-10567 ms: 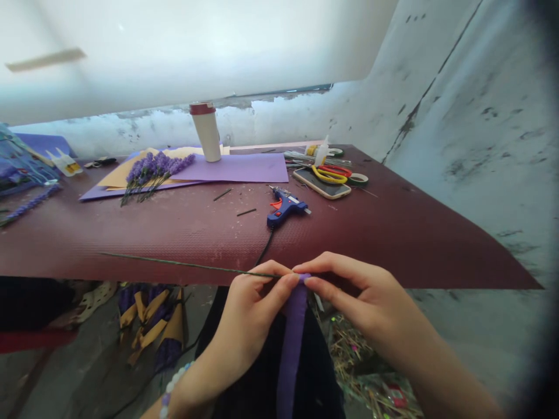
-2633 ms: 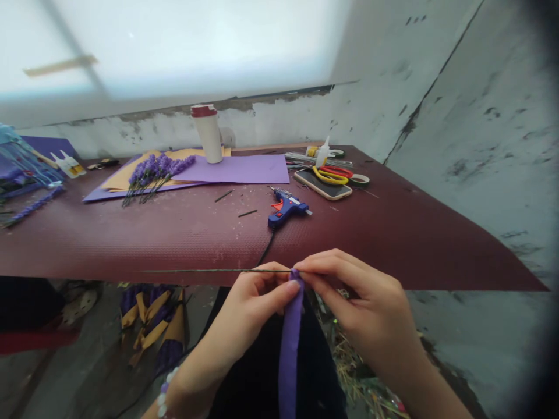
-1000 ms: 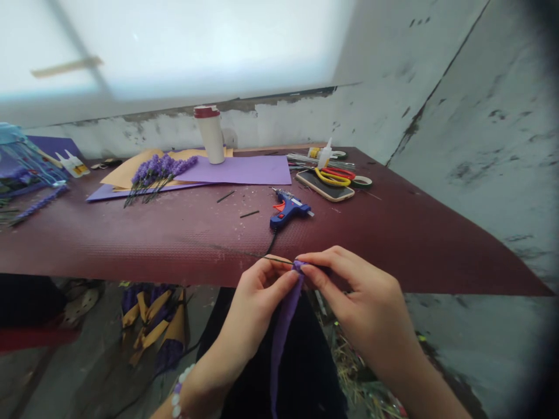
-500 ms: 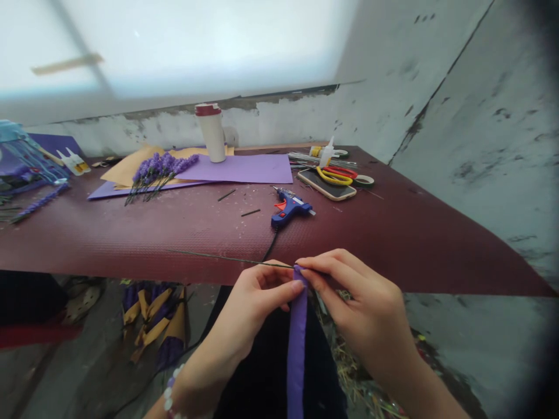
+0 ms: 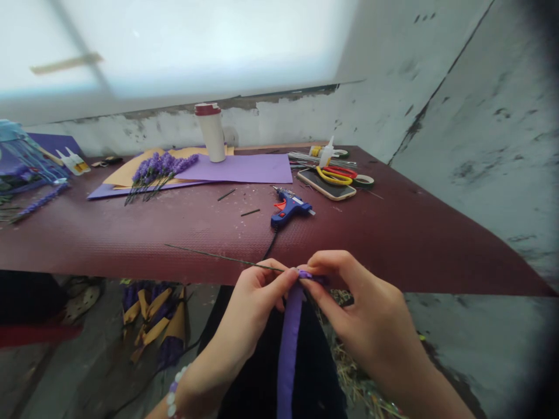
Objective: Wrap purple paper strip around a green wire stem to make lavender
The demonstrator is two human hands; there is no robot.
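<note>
My left hand is closed in a pinch around a thin green wire stem, which points out leftward over the table edge. From the same fingertips a long purple ribbon strip hangs down over my lap. My right hand pinches a small gathered purple piece at the stem's right end, its fingertips close to the left ones. Whether that piece is a fold of the strip is partly hidden by the fingers.
Beyond my hands lies a blue glue gun with its cord. A phone, scissors and a glue bottle are right. Lavender-like flowers, purple paper and a cup stand further back. Wrapped bouquets lie below left.
The purple material at the stem's end has been gathered and extends rightward between my right fingers. The hanging strip has swung slightly left, and the left fingertips have moved up onto the join.
</note>
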